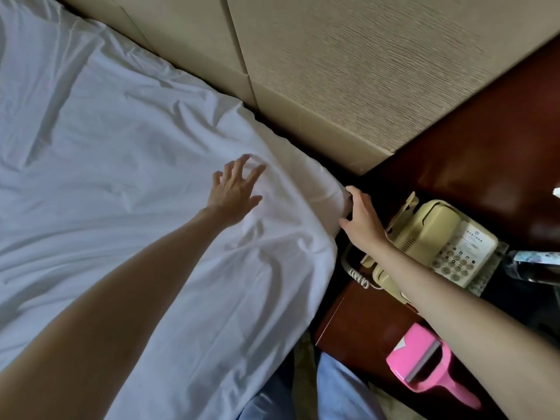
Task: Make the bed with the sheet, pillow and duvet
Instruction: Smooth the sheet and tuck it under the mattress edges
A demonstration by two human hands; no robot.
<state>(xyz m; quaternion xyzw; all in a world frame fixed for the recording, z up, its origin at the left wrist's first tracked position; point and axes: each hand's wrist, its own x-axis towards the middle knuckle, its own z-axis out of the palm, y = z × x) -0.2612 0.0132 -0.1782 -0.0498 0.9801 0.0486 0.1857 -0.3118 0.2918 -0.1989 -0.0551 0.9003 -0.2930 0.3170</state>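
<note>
Sheet [106, 165] covers the bed, wrinkled, reaching its corner by the headboard [333, 86]. I see my left hand [235, 189] resting on it, fingers spread flat. My right hand [362, 218] grips the mattress corner [328, 192], fingers curled round it, beside a phone [436, 237] on the nightstand [357, 322].

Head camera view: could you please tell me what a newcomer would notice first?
The rumpled white sheet fills the left, with the left hand spread on it and the right hand at its corner. Right of the bed, a cream telephone and pink plastic brush sit on the dark wooden nightstand.
</note>
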